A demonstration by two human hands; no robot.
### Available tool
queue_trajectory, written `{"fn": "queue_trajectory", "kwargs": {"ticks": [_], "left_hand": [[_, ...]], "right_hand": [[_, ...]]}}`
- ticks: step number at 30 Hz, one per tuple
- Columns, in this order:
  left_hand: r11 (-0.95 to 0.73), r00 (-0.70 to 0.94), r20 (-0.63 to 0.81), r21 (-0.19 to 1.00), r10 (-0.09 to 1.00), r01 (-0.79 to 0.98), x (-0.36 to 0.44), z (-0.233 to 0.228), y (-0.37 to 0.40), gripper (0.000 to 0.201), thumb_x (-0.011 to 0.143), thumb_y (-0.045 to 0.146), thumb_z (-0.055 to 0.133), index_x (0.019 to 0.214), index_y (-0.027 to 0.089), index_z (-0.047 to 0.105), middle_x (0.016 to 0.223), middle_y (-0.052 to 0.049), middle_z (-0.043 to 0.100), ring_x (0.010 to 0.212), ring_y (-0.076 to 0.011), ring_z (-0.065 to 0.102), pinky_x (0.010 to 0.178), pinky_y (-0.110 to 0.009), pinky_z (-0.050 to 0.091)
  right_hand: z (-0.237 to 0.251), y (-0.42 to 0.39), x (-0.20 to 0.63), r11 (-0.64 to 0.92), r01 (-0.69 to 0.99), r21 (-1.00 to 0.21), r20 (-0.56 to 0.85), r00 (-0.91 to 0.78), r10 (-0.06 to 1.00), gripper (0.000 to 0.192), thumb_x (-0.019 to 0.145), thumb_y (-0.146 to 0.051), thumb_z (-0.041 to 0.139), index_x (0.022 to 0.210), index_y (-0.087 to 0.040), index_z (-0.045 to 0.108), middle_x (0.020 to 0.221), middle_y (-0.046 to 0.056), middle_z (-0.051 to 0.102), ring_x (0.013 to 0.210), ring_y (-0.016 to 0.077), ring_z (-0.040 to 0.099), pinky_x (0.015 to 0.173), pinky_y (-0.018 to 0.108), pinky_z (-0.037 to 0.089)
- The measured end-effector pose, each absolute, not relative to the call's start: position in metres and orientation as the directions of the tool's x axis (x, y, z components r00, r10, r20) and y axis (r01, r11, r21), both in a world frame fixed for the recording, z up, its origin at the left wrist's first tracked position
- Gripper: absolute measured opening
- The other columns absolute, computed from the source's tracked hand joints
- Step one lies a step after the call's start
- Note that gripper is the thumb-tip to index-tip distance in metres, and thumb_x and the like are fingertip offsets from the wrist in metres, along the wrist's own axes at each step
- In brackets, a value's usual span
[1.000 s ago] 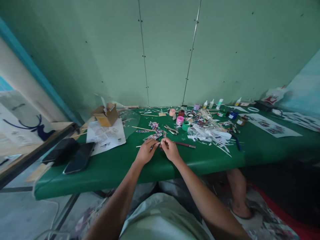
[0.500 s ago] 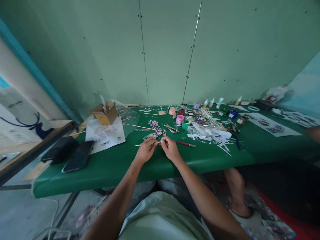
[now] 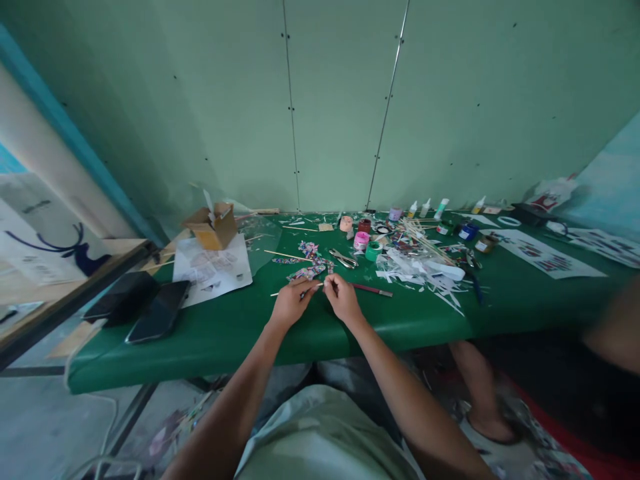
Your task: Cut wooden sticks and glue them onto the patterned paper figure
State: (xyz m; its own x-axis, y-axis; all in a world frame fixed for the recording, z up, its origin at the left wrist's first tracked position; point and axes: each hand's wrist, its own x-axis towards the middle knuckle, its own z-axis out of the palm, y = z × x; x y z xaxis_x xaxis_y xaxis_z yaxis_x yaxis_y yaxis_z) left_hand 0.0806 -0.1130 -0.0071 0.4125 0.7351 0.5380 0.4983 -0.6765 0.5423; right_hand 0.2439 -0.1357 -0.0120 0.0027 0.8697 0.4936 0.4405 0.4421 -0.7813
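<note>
My left hand (image 3: 291, 303) is closed around a thin wooden stick (image 3: 275, 294), which pokes out on both sides of the fingers. At the stick's right end, my right hand (image 3: 343, 300) makes a pinch with thumb and forefinger. Whatever sits between those right fingertips is too small to make out. Just beyond the hands lie colourful patterned paper pieces (image 3: 311, 252) and another wooden stick (image 3: 286, 255). Metal pliers (image 3: 344, 259) rest behind my right hand, and a dark red pen-like tool (image 3: 373, 289) lies to its right.
Open paint jars (image 3: 361, 241) stand behind the pliers. Paper scraps (image 3: 425, 263) and sticks pile up on the right, near printed sheets (image 3: 545, 253). A cardboard box (image 3: 213, 230) and a phone (image 3: 159, 312) are on the left. Another person's blurred arm (image 3: 617, 327) shows at far right.
My hands keep nearly the same pose, with a slight gap now showing between stick tip and right fingers. The other person's arm has come further into view at the right.
</note>
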Motion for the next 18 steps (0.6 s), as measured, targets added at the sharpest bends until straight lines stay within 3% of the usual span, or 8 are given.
{"fn": "queue_trajectory", "kwargs": {"ticks": [14, 18], "left_hand": [[-0.654, 0.359, 0.559, 0.529, 0.748, 0.54, 0.0789, -0.0104, -0.1097, 0.021, 0.088, 0.028, 0.051, 0.098, 0.024, 0.069, 0.09, -0.002, 0.072, 0.083, -0.0165, 0.066, 0.077, -0.029, 0.052], [-0.675, 0.383, 0.575, 0.472, 0.723, 0.567, 0.0799, -0.0095, -0.1075, 0.023, 0.089, 0.024, 0.048, 0.101, 0.022, 0.067, 0.091, -0.004, 0.07, 0.086, -0.0173, 0.064, 0.08, -0.031, 0.051]], "right_hand": [[-0.0149, -0.1291, 0.246, 0.402, 0.442, -0.802, 0.446, -0.005, 0.895, 0.017, 0.087, -0.032, 0.039, 0.078, -0.021, 0.049, 0.064, 0.0, 0.054, 0.06, 0.0151, 0.052, 0.057, 0.024, 0.037], [-0.0155, -0.1262, 0.2457, 0.399, 0.454, -0.797, 0.448, 0.001, 0.894, 0.017, 0.087, -0.032, 0.039, 0.077, -0.021, 0.048, 0.061, -0.001, 0.051, 0.055, 0.0142, 0.049, 0.056, 0.024, 0.035]]}}
